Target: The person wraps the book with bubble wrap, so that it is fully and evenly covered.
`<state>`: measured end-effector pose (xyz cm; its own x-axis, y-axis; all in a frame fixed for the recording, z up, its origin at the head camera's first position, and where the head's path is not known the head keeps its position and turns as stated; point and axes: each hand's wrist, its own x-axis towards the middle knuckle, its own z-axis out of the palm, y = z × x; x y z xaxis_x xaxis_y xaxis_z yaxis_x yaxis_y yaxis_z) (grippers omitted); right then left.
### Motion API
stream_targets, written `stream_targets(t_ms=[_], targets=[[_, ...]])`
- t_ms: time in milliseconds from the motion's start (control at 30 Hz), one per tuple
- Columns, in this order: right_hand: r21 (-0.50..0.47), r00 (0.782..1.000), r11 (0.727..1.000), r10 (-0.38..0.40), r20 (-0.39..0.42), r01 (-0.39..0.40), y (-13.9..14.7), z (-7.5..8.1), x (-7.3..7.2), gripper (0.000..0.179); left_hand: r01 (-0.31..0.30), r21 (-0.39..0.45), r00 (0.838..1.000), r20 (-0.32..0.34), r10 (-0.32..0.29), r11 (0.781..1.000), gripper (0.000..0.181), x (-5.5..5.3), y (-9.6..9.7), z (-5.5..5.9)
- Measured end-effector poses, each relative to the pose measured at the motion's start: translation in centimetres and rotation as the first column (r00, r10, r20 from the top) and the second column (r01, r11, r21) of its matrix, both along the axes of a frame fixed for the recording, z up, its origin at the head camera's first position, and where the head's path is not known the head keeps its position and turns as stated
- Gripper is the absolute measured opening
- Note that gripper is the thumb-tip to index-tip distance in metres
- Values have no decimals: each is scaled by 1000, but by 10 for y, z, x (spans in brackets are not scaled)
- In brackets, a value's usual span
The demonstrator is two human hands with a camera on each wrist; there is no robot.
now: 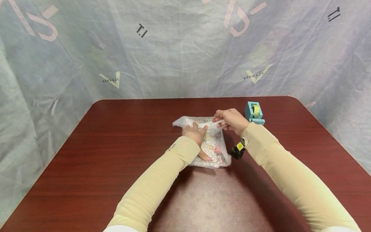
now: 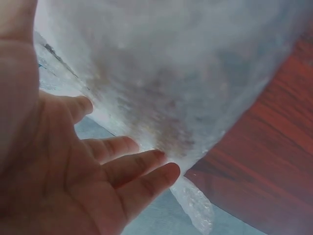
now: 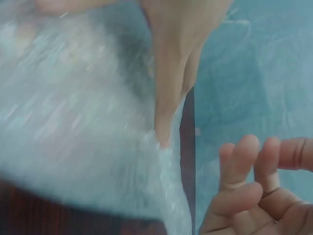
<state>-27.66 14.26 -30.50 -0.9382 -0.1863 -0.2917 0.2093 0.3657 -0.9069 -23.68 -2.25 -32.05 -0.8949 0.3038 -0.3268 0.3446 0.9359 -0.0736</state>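
A flat bundle of clear bubble wrap (image 1: 214,161) lies on the table, with something printed and a pink spot showing through it. My left hand (image 1: 192,133) lies over the bundle with its fingers spread and straight. In the left wrist view, the fingertips of my left hand (image 2: 63,166) touch the edge of the cloudy wrap (image 2: 161,98). My right hand (image 1: 232,120) hovers at the bundle's far right corner, fingers loosely bent. The right wrist view shows my right hand (image 3: 259,191) beside the wrap (image 3: 83,132), with nothing between its fingers.
A light blue tape dispenser (image 1: 248,111) with a roll of yellowish tape (image 1: 256,110) stands beyond my right hand. A black device with a yellow label (image 1: 240,146) hangs at my right wrist. The dark red table (image 1: 130,135) ends at a grey printed curtain (image 1: 179,64).
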Motion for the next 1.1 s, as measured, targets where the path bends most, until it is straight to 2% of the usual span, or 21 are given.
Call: stream_targets(t_ms=[133,233,333,433,600,733,933,1100], targets=[[-64,1000,998,-24,-12,24,-13,-3,-6,34,-16,-3,999,36,16,1000,129,-3,1,-1],[-107,999,993,-48,10,48,-20,-10,-9,31,-30,0,998,48,30,1000,128,-4,2,-2],[-121,996,990,-59,73,67,-22,-18,-7,25,-33,4,998,53,33,999,129,-3,2,-1],[-95,987,993,-59,148,74,-21,-24,-4,19,-30,9,999,43,30,1000,129,-2,2,-2],[-54,969,997,-42,242,56,-18,-29,1,16,-20,20,1000,16,19,1000,130,0,1,-1],[-44,957,999,-3,291,17,-19,-30,5,20,-13,17,1000,16,12,1000,131,0,0,-2],[-30,939,998,67,337,-61,-20,-31,8,25,-17,33,1000,18,17,999,130,-1,0,-3],[-36,929,997,76,361,-68,-21,-30,10,28,-17,46,1000,19,16,999,129,0,-1,-2]])
